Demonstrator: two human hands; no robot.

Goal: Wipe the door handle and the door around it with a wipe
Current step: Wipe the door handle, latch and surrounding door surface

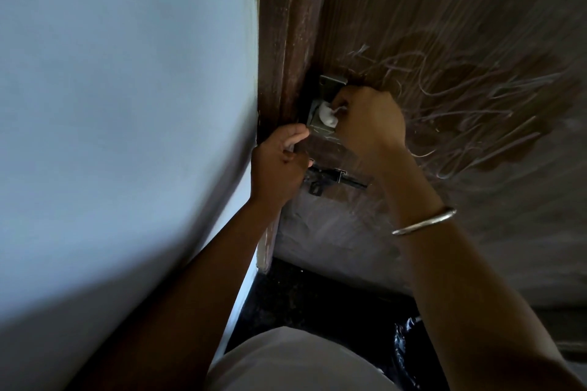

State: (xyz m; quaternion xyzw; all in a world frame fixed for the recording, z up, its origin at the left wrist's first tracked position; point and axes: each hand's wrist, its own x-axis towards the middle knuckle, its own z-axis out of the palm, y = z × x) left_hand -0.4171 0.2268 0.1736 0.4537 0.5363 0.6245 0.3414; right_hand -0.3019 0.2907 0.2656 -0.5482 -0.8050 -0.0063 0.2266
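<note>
Door handle (332,81), a dull metal plate set at the left edge of a scratched brown door (444,41), right beside the frame (286,41) and a pale wall (127,105), gets a clean from a person seen from above. The right hand (368,117), bangle (424,220) on the wrist, is clenched round a small wadded white wipe (328,113), fingers curled tight, and presses it against the middle of the plate. The left hand (279,159) sits just below and to the left, fingers bent as if gripping the lever end; the hand hides most of it, so that grip is a judgement, not a certainty. A dark slide bolt (336,179) sits on the door just beneath both hands. To do this step well, approx. as follows: hold the lever steady w/ the left hand, work the wad firmly over the plate's face, edges and corners, then refold to a fresh side before moving out to the wood around it — the wipe is bunched small, so opening it up would cover more surface per pass. Lever underside, bolt area etc. look likely to need attention too.
</note>
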